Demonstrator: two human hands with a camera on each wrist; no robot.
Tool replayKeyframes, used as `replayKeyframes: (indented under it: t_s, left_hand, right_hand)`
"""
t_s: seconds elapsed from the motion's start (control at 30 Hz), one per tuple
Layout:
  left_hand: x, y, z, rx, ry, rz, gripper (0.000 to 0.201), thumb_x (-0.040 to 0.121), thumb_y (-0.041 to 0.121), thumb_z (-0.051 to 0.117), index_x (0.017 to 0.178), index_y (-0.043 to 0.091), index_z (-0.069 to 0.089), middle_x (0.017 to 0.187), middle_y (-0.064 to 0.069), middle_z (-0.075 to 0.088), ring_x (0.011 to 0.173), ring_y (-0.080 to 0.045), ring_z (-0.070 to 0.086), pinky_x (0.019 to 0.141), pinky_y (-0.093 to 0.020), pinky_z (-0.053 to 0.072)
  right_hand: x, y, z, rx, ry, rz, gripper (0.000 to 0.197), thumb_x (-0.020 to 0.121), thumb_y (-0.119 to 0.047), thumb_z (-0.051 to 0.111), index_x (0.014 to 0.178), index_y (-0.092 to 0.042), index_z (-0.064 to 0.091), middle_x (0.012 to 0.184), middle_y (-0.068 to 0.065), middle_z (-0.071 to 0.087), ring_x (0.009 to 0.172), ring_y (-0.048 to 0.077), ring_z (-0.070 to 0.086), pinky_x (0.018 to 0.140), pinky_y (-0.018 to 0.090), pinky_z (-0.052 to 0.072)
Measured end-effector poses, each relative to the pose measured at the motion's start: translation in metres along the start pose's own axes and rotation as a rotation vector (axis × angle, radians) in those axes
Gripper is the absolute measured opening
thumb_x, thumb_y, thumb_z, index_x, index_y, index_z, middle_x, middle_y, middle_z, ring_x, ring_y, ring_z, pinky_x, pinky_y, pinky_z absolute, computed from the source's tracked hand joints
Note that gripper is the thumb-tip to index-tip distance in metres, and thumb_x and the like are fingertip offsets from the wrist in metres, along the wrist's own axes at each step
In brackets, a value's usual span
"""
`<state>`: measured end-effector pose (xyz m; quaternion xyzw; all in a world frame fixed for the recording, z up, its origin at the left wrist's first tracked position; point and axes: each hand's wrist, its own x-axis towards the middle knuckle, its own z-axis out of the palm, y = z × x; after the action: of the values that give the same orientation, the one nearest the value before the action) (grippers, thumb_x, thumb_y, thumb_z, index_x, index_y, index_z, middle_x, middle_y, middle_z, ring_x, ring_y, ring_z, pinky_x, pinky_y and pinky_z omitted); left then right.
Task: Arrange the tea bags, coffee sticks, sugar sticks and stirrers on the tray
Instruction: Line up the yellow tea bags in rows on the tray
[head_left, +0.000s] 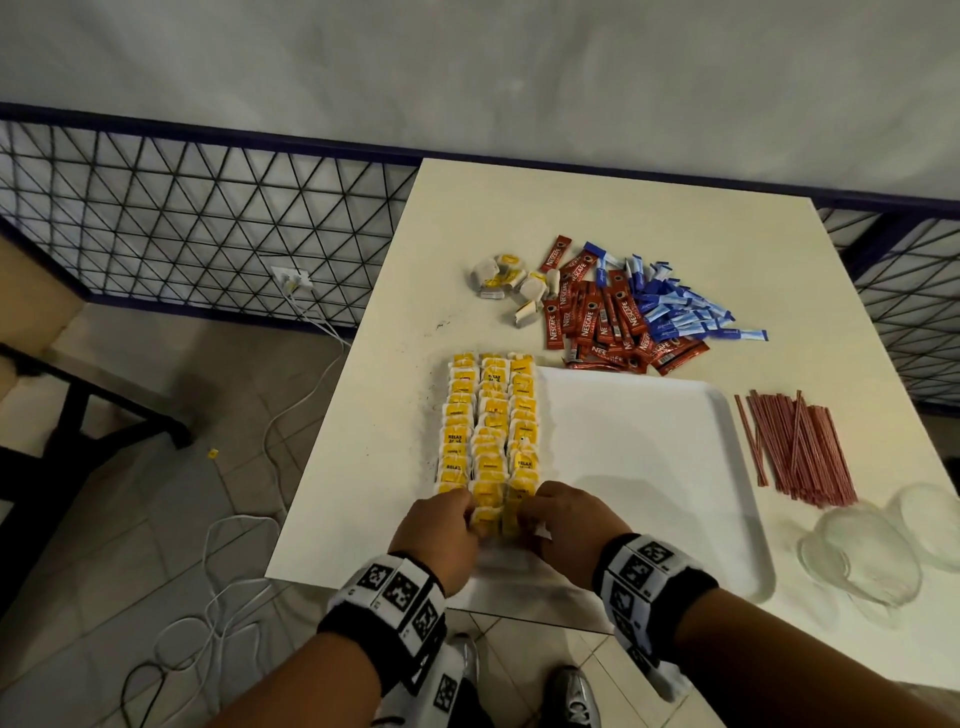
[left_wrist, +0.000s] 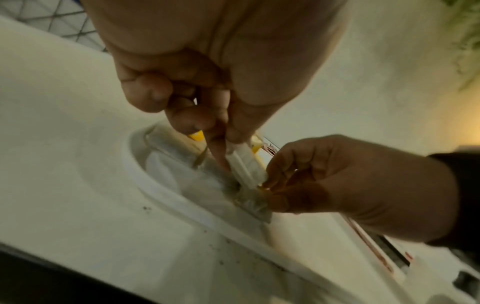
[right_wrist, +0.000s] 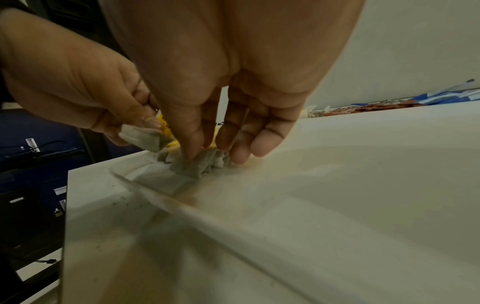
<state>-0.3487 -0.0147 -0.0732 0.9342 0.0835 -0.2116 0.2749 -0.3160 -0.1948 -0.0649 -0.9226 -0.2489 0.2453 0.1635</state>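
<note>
**Three rows of tea bags laid, three kinds untouched**

Three columns of yellow-tagged paper tea bags (head_left: 488, 426) fill the left strip of the white plastic tray (head_left: 649, 467), and I am finishing their near end. My left hand (head_left: 441, 535) pinches a folded tea bag (left_wrist: 244, 164) between thumb and fingertips; my right hand (head_left: 566, 525) has its fingers curled down onto the bags at the tray's near edge, thumb pressing one.

A few loose tea bags (head_left: 511, 283) lie at the far side of the white table (head_left: 675, 218). The red coffee sticks (head_left: 608, 322), blue sugar sticks (head_left: 675, 306) and thin red stirrers (head_left: 800, 447) all lie off the tray, so I judge most of the arranging remains.
</note>
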Motion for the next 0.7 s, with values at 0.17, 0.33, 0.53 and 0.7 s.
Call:
replayKeyframes:
  t_s: [0.17, 0.33, 0.53, 0.7]
  left_hand:
    - [0.003, 0.008, -0.002, 0.107, -0.002, -0.059, 0.005, 0.089, 0.027, 0.051, 0.085, 0.023, 0.051, 0.097, -0.003, 0.065, 0.09, -0.027, 0.06, 0.071, -0.031, 0.045]
    - [-0.003, 0.005, -0.008, 0.122, 0.059, -0.065, 0.019, 0.088, 0.039, 0.054, 0.095, 0.024, 0.045, 0.103, -0.002, 0.064, 0.096, -0.026, 0.061, 0.075, -0.032, 0.046]
    - [0.011, -0.012, -0.012, 0.123, 0.089, -0.099, 0.038, 0.089, 0.043, 0.053, 0.119, 0.02, 0.047, 0.114, -0.005, 0.062, 0.106, -0.027, 0.059, 0.085, -0.036, 0.048]
    - [0.015, -0.012, -0.005, 0.138, 0.031, -0.079, 0.034, 0.09, 0.042, 0.051, 0.117, 0.022, 0.051, 0.114, -0.005, 0.061, 0.106, -0.028, 0.059, 0.087, -0.038, 0.049]
  right_hand:
    - [0.001, 0.0, 0.001, -0.017, -0.018, 0.017, 0.021, 0.087, -0.026, 0.055, 0.105, -0.021, 0.063, 0.11, 0.001, 0.055, 0.1, 0.023, 0.057, 0.082, 0.028, 0.043]
    - [0.003, 0.008, 0.001, 0.106, 0.055, 0.245, 0.029, 0.088, -0.034, 0.052, 0.112, -0.017, 0.051, 0.107, 0.003, 0.058, 0.101, 0.025, 0.056, 0.076, 0.028, 0.04]
    - [0.019, 0.01, -0.001, 0.205, 0.032, 0.329, 0.044, 0.091, -0.028, 0.051, 0.132, -0.013, 0.045, 0.114, 0.01, 0.065, 0.113, 0.029, 0.054, 0.086, 0.029, 0.041]
    - [0.024, 0.003, 0.0, 0.21, 0.003, 0.303, 0.041, 0.092, -0.033, 0.049, 0.128, -0.013, 0.046, 0.111, 0.011, 0.065, 0.109, 0.031, 0.055, 0.083, 0.029, 0.041]
